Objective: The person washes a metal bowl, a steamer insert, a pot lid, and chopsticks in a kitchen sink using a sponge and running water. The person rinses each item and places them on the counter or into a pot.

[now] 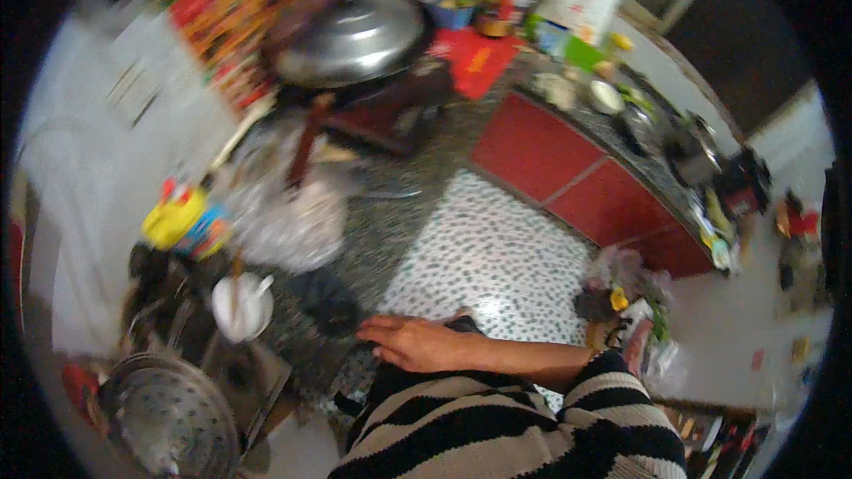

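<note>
My right hand (405, 340) reaches across my body, back upward and fingers slightly apart, with no held thing visible. Its fingertips are at the near edge of the speckled stone counter (383, 229), close to a dark, blurred cloth-like thing (326, 299). My left hand is out of view. Left of the dark thing is a white cup (241, 313) with a handle and a brown stick-like thing in it. Farther up lies a clear plastic bag (293, 219), with a thin knife-like metal thing (393, 194) beside it. A pan with a domed metal lid (363, 30) stands beyond.
A yellow bottle (183, 223) stands by the left wall. A perforated metal steamer (170, 412) is at lower left. Red cabinets (539, 140) carry a counter with bowls and packages. Plastic bags (629, 273) lie at the right, beside the patterned floor (492, 253).
</note>
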Action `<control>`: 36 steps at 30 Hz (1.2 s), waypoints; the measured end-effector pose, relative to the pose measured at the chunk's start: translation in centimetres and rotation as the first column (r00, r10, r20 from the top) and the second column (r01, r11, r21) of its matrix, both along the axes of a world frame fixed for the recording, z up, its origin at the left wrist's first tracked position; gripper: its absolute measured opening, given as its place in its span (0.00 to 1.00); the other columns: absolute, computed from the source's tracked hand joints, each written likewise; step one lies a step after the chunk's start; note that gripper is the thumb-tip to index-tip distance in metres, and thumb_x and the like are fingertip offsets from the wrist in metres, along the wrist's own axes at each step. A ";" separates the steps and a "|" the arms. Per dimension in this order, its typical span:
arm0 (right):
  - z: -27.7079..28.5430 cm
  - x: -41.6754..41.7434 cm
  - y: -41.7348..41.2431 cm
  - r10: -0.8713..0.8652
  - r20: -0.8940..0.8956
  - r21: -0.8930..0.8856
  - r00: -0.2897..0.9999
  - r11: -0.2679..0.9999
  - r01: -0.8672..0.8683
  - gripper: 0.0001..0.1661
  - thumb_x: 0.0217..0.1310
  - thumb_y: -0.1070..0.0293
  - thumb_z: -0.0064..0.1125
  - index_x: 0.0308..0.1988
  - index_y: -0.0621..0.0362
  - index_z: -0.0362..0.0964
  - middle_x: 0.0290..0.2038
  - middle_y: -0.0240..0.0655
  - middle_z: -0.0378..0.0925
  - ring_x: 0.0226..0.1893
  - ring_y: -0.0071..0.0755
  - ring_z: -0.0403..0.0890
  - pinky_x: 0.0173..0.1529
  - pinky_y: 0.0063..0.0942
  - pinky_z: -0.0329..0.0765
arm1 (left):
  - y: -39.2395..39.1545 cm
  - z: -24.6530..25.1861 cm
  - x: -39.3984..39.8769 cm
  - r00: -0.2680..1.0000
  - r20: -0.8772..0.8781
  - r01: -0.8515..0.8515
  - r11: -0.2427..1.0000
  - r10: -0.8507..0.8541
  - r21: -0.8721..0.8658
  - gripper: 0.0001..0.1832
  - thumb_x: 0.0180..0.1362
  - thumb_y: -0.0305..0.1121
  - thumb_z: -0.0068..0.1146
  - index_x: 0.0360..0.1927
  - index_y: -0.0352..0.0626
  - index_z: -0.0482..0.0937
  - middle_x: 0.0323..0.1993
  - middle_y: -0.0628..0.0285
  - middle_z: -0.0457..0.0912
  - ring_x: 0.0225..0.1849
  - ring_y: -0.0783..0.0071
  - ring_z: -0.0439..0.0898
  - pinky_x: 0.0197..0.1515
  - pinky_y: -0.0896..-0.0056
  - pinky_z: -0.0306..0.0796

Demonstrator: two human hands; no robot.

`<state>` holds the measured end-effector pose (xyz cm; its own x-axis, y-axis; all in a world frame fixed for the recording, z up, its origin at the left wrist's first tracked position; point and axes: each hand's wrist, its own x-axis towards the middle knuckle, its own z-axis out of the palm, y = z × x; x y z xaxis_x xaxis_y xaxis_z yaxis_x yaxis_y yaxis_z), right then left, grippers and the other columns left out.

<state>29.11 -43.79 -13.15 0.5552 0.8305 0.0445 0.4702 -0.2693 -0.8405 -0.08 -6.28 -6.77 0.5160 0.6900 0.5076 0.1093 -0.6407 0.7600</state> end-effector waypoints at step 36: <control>8.5 21.8 -97.7 -0.731 -0.306 0.130 -0.610 -0.667 0.734 0.12 0.52 0.66 0.51 0.37 0.60 0.68 0.24 0.31 0.70 0.20 0.29 0.73 0.21 0.30 0.74 | -87.9 -8.0 65.1 -0.358 0.223 -0.079 -0.209 -0.907 -0.975 0.14 0.62 0.33 0.50 0.50 0.41 0.71 0.46 0.57 0.77 0.44 0.67 0.77 0.47 0.65 0.72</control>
